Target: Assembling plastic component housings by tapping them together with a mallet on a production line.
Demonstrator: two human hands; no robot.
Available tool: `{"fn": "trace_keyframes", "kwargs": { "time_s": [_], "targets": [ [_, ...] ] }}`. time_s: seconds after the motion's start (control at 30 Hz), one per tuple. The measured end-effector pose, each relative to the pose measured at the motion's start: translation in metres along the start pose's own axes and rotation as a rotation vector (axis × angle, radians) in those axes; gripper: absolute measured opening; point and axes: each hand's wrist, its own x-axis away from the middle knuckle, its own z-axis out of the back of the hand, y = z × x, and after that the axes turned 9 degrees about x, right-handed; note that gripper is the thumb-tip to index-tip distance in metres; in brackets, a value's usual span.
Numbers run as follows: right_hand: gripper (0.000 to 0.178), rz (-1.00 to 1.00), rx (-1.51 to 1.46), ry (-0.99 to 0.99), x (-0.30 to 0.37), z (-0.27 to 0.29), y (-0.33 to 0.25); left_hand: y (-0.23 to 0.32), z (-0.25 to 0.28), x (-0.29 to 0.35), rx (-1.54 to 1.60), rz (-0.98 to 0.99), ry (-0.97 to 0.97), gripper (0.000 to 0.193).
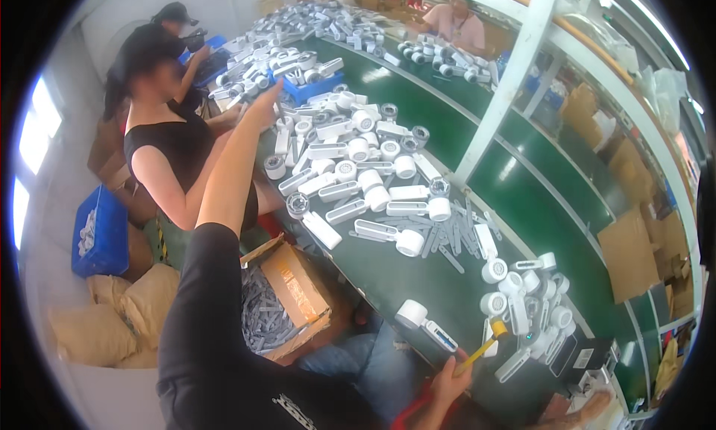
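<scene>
My left arm reaches far across to the pile of white handheld fans [347, 169]. At its end my left hand [265, 105] is held over the pile's left side, one finger stretched out and the others partly hidden; I see nothing in it. Low in the view, my right hand [450, 379] is closed around the yellow handle of a small hammer [481, 352]. The hammer's yellow head is raised beside a smaller cluster of white fans [526, 296]. Just left of the hammer, a single white fan [425, 325] lies near the table edge.
Grey flat strips [451, 240] lie on the green table; more fill a cardboard box [298, 284] below its edge. A blue bin [101, 232] stands at left. A co-worker [160, 139] sits left; another's hand [595, 407] shows lower right. A white post [514, 79] rises beyond.
</scene>
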Motion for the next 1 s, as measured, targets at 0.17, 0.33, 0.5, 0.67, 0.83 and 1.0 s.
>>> {"fn": "trace_keyframes", "kwargs": {
  "time_s": [0.17,0.33,0.5,0.67,0.83,1.0],
  "targets": [
    [0.027,-0.068,-0.008,0.019,0.009,0.006,-0.005,0.103,-0.058,0.016,0.207,0.216,0.341,0.075],
    [0.026,-0.156,0.016,-0.069,0.002,0.009,0.012,0.226,-0.146,0.142,0.133,-0.203,-0.047,0.04],
    [0.025,-0.195,-0.107,-0.076,0.0,0.007,-0.012,0.314,-0.29,0.282,0.012,-0.905,-0.403,0.022],
    [0.025,-0.206,-0.176,-0.124,-0.001,0.009,-0.024,0.322,-0.389,0.3,-0.2,-0.979,-0.443,0.018],
    [0.029,-0.272,-0.251,-0.137,-0.005,0.017,-0.042,0.332,-0.378,0.309,-0.07,-0.962,-0.466,0.011],
    [0.04,0.041,0.009,-0.055,-0.011,0.01,-0.052,0.375,-0.297,0.381,0.316,-0.914,-0.789,0.017]
  ]
}}
